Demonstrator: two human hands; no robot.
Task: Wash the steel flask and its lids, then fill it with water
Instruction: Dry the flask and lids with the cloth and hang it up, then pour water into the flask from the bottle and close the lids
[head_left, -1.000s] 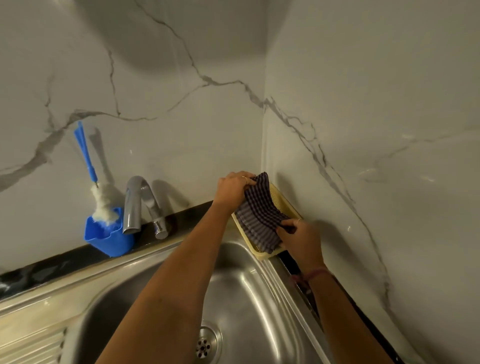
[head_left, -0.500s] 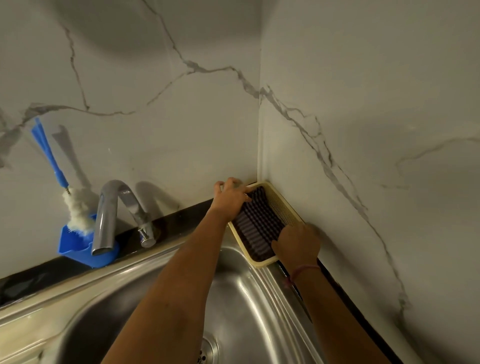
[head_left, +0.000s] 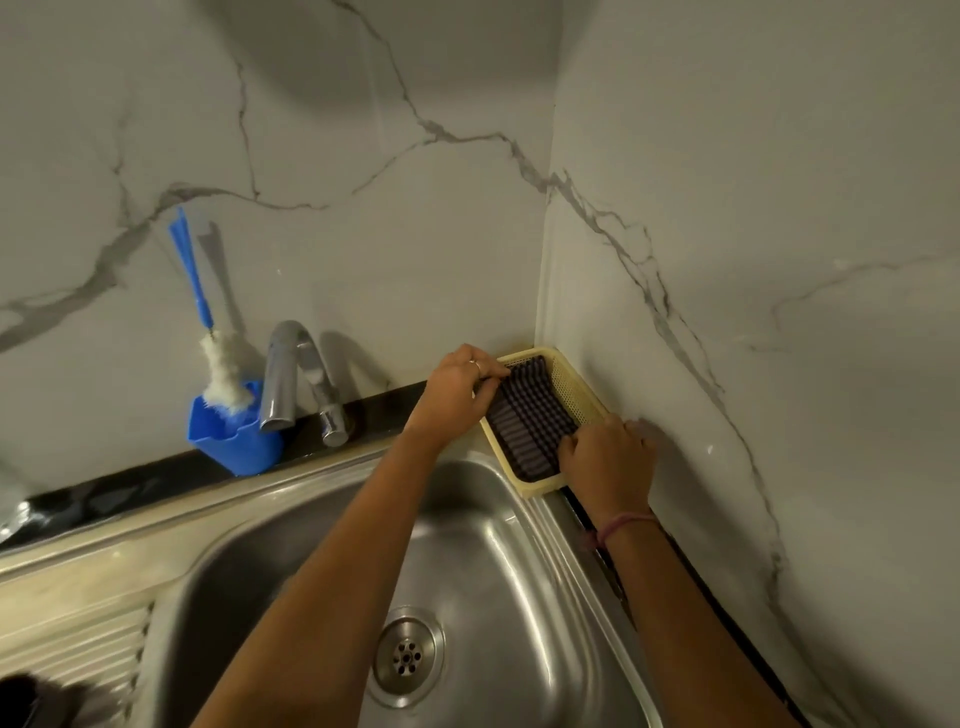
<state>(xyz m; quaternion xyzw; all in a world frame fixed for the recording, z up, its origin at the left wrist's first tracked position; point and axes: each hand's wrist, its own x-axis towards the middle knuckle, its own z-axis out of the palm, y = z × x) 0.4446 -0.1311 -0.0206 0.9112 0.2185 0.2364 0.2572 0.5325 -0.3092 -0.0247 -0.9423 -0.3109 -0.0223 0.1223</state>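
Head camera shows the checked cloth (head_left: 530, 415), which I was holding up over the yellow basket (head_left: 576, 387) a second ago, now lying flat inside it in the corner beside the sink (head_left: 519, 561). My left hand (head_left: 457, 395) pinches its far end with curled fingers; my right hand (head_left: 608, 460) presses the near end, fingers curled over the basket's edge. So the cloth is put away, and I judge this as tidying, not washing. The steel flask and its lids are nowhere in view; the tap (head_left: 291, 374) runs no water I can see.
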